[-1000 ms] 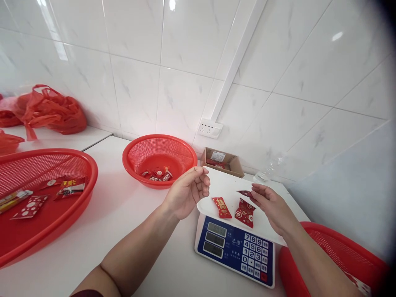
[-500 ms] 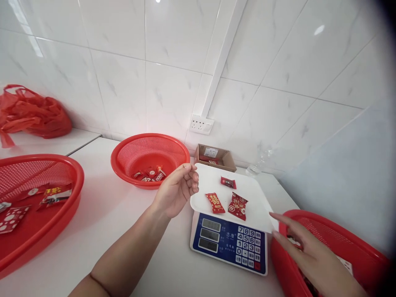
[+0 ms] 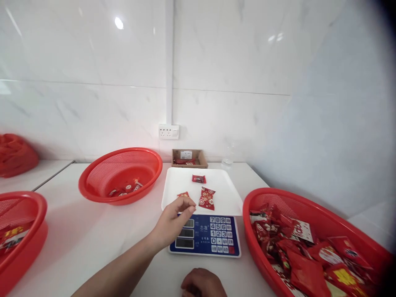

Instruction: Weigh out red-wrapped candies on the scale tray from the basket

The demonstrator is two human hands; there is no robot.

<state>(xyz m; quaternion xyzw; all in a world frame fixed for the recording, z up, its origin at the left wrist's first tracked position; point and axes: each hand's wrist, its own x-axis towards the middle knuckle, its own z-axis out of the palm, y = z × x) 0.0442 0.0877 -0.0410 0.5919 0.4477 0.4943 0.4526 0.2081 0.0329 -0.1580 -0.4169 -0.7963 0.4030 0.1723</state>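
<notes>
My left hand (image 3: 175, 220) is over the front left edge of the white tray (image 3: 232, 202) on the digital scale (image 3: 204, 237), its fingers curled and thumb near the index tip. Nothing shows between the fingertips. Behind it lies a red wrapped sweet (image 3: 183, 194), partly hidden by the hand. A larger red packet (image 3: 206, 199) with gold and white print lies to its right, and a small dark-red sweet (image 3: 199, 179) farther back. My right hand (image 3: 204, 283) is low, in front of the scale, with fingers curled under; whatever they hold, if anything, is hidden.
A red basket (image 3: 256, 194) heaped with red packets stands right of the scale. Left of it are another red basket (image 3: 93, 175) with several sweets and a nearer one (image 3: 37, 210). A cardboard box (image 3: 202, 159), a clear plastic container (image 3: 228, 156) and a red bag (image 3: 15, 154) stand near the wall.
My view has turned right. My right hand has moved from beside the right basket to the front of the scale and curled. My left hand now covers part of one sweet.
</notes>
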